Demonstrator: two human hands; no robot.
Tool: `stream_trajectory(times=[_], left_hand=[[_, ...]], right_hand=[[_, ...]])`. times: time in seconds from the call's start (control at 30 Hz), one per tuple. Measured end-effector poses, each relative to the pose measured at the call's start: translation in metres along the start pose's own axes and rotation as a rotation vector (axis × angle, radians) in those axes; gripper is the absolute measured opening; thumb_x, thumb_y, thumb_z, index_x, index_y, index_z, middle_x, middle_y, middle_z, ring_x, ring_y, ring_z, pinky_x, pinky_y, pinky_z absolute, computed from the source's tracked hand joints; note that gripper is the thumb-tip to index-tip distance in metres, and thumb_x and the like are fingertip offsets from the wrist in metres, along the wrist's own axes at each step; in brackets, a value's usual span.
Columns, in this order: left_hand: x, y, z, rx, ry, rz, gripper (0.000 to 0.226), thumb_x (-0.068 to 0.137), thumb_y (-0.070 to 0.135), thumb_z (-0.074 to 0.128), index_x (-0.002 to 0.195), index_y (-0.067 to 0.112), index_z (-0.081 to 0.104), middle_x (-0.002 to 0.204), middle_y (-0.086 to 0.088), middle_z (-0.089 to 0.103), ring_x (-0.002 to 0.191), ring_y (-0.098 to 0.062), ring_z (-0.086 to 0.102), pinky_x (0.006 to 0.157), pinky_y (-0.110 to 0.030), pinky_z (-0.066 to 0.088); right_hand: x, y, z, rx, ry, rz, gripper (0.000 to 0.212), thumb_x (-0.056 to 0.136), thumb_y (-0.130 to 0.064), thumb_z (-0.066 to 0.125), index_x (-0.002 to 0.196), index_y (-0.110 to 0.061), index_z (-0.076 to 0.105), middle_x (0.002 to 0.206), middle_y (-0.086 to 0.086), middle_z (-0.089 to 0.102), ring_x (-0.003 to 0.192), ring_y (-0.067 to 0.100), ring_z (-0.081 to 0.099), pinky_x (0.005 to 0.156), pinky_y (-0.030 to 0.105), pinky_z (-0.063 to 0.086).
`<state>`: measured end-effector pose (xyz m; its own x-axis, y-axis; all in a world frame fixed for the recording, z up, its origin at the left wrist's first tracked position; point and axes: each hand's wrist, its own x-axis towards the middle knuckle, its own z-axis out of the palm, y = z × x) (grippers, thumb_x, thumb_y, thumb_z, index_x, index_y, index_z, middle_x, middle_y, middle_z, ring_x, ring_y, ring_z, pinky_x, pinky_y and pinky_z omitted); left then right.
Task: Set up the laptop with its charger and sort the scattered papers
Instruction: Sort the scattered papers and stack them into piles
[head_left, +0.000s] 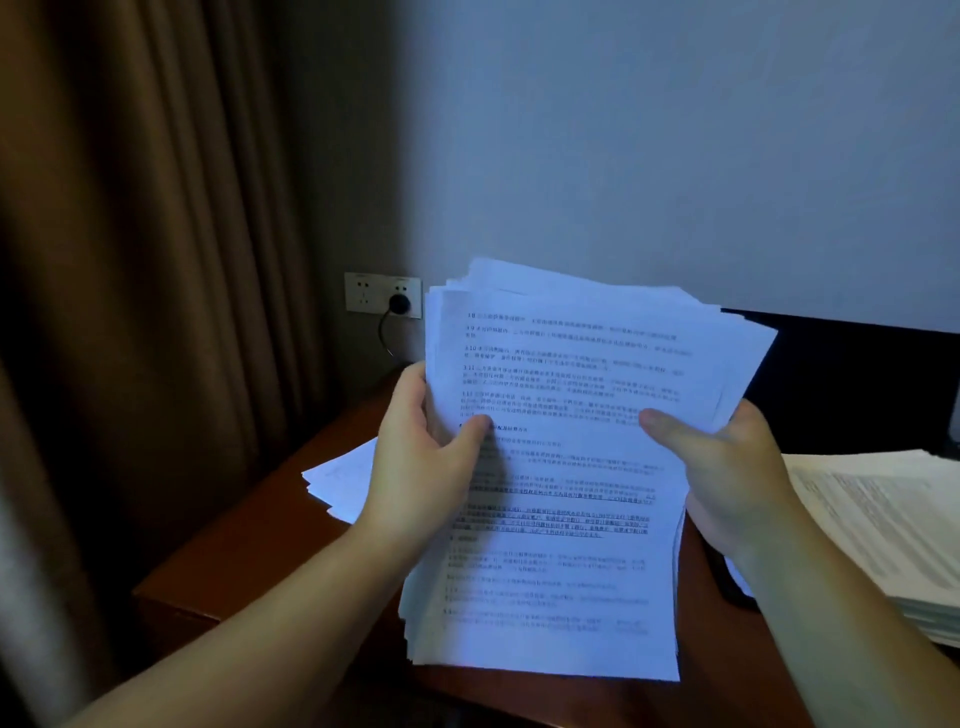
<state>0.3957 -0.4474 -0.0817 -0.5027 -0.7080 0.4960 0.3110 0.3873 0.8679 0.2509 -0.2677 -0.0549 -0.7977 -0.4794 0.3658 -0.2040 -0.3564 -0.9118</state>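
Leftmost, brown curtain (156, 260); wall socket (383, 294) with black plug (399, 303) seated, cable dropping behind desk (249, 551). Near desk's left edge, loose sheets (340, 480) lying flat. Left hand (423, 457) gripping sheaf of papers (561, 467) at its left margin, thumb across printed face; right hand (727, 467) clasping right margin likewise. Sheaf held above desk's middle, edges fanned and uneven. Best squared by loosening both grips slightly and tapping bottom edge on desk. Toward desk's right edge, thick stacked pile (883, 530) lying flat. Laptop not identifiable; no containers visible
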Motion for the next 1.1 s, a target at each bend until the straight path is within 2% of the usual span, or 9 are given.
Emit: stream_trajectory(times=[0.27, 0.33, 0.43, 0.57, 0.63, 0.8, 0.9, 1.0, 1.1], left_hand=[[0.009, 0.032, 0.001, -0.104, 0.046, 0.105, 0.039, 0.094, 0.0, 0.069, 0.123, 0.022, 0.056, 0.116, 0.011, 0.072, 0.111, -0.009, 0.069, 0.096, -0.041, 0.059], [0.003, 0.021, 0.0, -0.105, 0.022, 0.061, 0.04, 0.095, 0.0, 0.069, 0.123, 0.024, 0.055, 0.118, 0.011, 0.072, 0.111, -0.01, 0.07, 0.096, -0.043, 0.059], [-0.02, -0.014, -0.003, -0.014, -0.018, -0.047, 0.04, 0.094, 0.005, 0.071, 0.12, 0.031, 0.056, 0.114, 0.011, 0.075, 0.108, -0.012, 0.072, 0.099, -0.05, 0.056], [-0.038, -0.041, 0.002, 0.141, -0.029, -0.095, 0.028, 0.096, 0.02, 0.07, 0.114, 0.039, 0.058, 0.111, 0.026, 0.071, 0.108, 0.003, 0.066, 0.101, -0.04, 0.054], [-0.036, -0.038, 0.006, 0.166, -0.024, -0.084, 0.024, 0.097, 0.021, 0.068, 0.108, 0.04, 0.059, 0.106, 0.032, 0.069, 0.103, 0.008, 0.065, 0.095, -0.03, 0.054], [-0.035, -0.033, 0.007, 0.19, 0.034, -0.063, 0.016, 0.096, 0.024, 0.068, 0.106, 0.033, 0.059, 0.1, 0.024, 0.069, 0.096, 0.007, 0.063, 0.081, -0.02, 0.051], [-0.05, -0.05, 0.004, 0.231, -0.008, -0.134, 0.025, 0.094, 0.025, 0.071, 0.113, 0.032, 0.056, 0.105, 0.021, 0.068, 0.101, 0.006, 0.063, 0.084, -0.022, 0.051], [-0.059, -0.061, 0.006, 0.225, -0.022, -0.181, 0.037, 0.095, 0.021, 0.07, 0.123, 0.035, 0.05, 0.112, 0.026, 0.065, 0.107, 0.011, 0.06, 0.082, -0.009, 0.046], [-0.053, -0.053, 0.01, 0.217, -0.009, -0.2, 0.022, 0.096, 0.021, 0.068, 0.109, 0.035, 0.056, 0.101, 0.027, 0.068, 0.097, 0.015, 0.061, 0.075, -0.007, 0.045]], right_hand=[[0.002, -0.037, 0.007, 0.042, 0.064, -0.106, 0.028, 0.094, 0.005, 0.062, 0.112, -0.015, 0.069, 0.106, -0.001, 0.078, 0.097, 0.019, 0.075, 0.077, 0.034, 0.062], [-0.001, -0.031, 0.004, 0.049, 0.036, -0.06, 0.028, 0.094, 0.004, 0.061, 0.111, -0.016, 0.07, 0.105, -0.002, 0.078, 0.096, 0.018, 0.075, 0.076, 0.033, 0.062], [-0.012, 0.002, -0.004, -0.018, 0.041, 0.063, 0.03, 0.092, 0.005, 0.063, 0.115, -0.013, 0.069, 0.11, 0.003, 0.077, 0.102, 0.024, 0.074, 0.091, 0.045, 0.058], [-0.025, 0.038, -0.008, -0.097, 0.038, 0.195, 0.028, 0.091, 0.002, 0.066, 0.114, -0.013, 0.072, 0.11, 0.004, 0.077, 0.104, 0.027, 0.073, 0.101, 0.056, 0.051], [-0.026, 0.038, -0.006, -0.126, 0.033, 0.204, 0.026, 0.091, 0.0, 0.068, 0.11, -0.018, 0.073, 0.108, 0.0, 0.078, 0.103, 0.025, 0.073, 0.098, 0.053, 0.053], [-0.027, 0.029, -0.007, -0.042, 0.031, 0.155, 0.029, 0.092, 0.004, 0.063, 0.111, -0.016, 0.072, 0.11, 0.002, 0.077, 0.103, 0.023, 0.073, 0.09, 0.042, 0.055], [-0.039, 0.046, -0.01, -0.006, 0.006, 0.257, 0.034, 0.092, 0.005, 0.061, 0.121, -0.012, 0.068, 0.115, 0.005, 0.076, 0.108, 0.025, 0.072, 0.094, 0.045, 0.053], [-0.048, 0.054, -0.009, 0.003, -0.019, 0.291, 0.035, 0.093, 0.006, 0.06, 0.117, -0.018, 0.069, 0.114, 0.002, 0.076, 0.106, 0.021, 0.073, 0.089, 0.04, 0.053], [-0.046, 0.049, -0.008, -0.021, -0.043, 0.239, 0.038, 0.092, 0.006, 0.062, 0.117, -0.022, 0.067, 0.113, -0.005, 0.077, 0.107, 0.015, 0.072, 0.089, 0.033, 0.052]])
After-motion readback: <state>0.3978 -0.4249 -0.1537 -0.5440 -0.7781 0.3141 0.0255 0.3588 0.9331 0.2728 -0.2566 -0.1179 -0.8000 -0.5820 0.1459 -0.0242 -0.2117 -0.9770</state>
